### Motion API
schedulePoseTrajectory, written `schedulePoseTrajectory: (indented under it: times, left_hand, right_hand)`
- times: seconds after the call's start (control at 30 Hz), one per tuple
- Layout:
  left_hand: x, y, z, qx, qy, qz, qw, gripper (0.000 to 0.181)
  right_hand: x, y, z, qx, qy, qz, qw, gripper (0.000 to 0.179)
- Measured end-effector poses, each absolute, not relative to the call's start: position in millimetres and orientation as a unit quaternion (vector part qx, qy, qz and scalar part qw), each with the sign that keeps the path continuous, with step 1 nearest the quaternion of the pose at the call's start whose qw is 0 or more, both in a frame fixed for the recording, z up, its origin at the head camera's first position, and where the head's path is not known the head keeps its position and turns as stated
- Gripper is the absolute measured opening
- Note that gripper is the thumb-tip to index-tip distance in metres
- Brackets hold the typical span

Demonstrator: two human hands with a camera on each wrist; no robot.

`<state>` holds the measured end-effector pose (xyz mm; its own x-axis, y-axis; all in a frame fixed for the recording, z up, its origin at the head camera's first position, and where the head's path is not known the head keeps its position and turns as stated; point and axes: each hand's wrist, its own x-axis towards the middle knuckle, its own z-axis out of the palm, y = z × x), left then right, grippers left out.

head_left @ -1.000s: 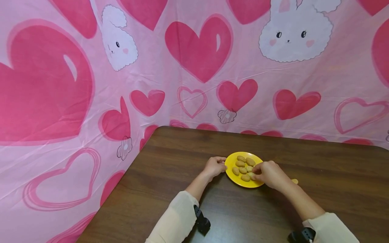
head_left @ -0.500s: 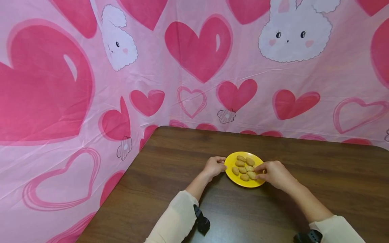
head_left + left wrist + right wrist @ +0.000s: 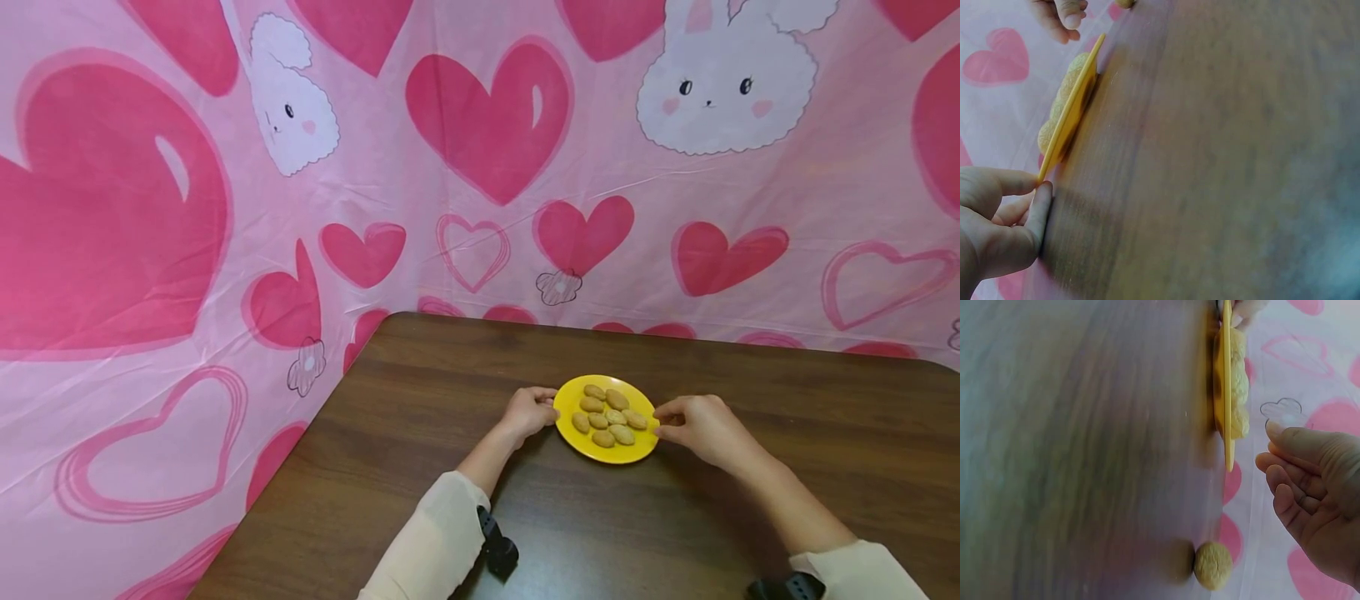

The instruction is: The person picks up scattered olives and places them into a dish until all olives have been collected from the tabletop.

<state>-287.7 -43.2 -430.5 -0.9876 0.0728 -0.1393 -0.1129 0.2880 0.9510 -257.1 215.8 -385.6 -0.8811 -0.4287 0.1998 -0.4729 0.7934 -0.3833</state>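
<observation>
A round yellow plate (image 3: 570, 440) lies on the table with several small tan oval pieces (image 3: 617, 400) on it. Rough and rounded, these pieces (image 3: 1239, 378) are of a kind I cannot tell. My left hand (image 3: 527, 414) pinches the plate's left rim between thumb and fingers, as the left wrist view confirms. Close to the right rim, my right hand (image 3: 708, 429) holds nothing; the right wrist view shows its loosely bent fingers apart from the plate. Another tan piece (image 3: 1213, 565) rests on the table beyond the plate; my right arm hides it in the head view.
The brown wooden table (image 3: 450, 358) carries the plate. Behind and to the left hangs a pink cloth (image 3: 480, 250) printed with hearts and rabbits, close to the table's edges.
My right hand has let go of a tan piece on the plate's right side and drawn back rightward past the rim. The left hand stays on the rim.
</observation>
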Motion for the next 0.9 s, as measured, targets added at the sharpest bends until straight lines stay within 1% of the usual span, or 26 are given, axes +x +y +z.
schedulePoseTrajectory:
  times: [0.17,0.4,0.6,0.8,0.9]
  left_hand:
    - [-288,-43,-431,-0.011,0.797,0.599,0.077,0.036]
    - [-288,-42,-432,-0.019,0.798,0.597,0.081,0.036]
    - [-289,-42,-432,-0.02,0.798,0.597,0.08,0.036]
    - [-288,-42,-432,-0.019,0.801,0.593,0.076,0.036]
    - [-289,-41,-432,-0.022,0.8,0.595,0.078,0.036]
  right_hand:
    - [-256,225,-385,0.224,-0.948,0.219,0.055,0.018]
    - [-251,238,-381,0.168,-0.95,0.264,-0.007,0.026]
    - [-250,252,-381,0.167,-0.955,0.245,0.029,0.025]
    - [-249,267,-383,0.154,-0.958,0.24,0.027,0.027]
    - [-249,272,-385,0.154,-0.959,0.235,0.038,0.026]
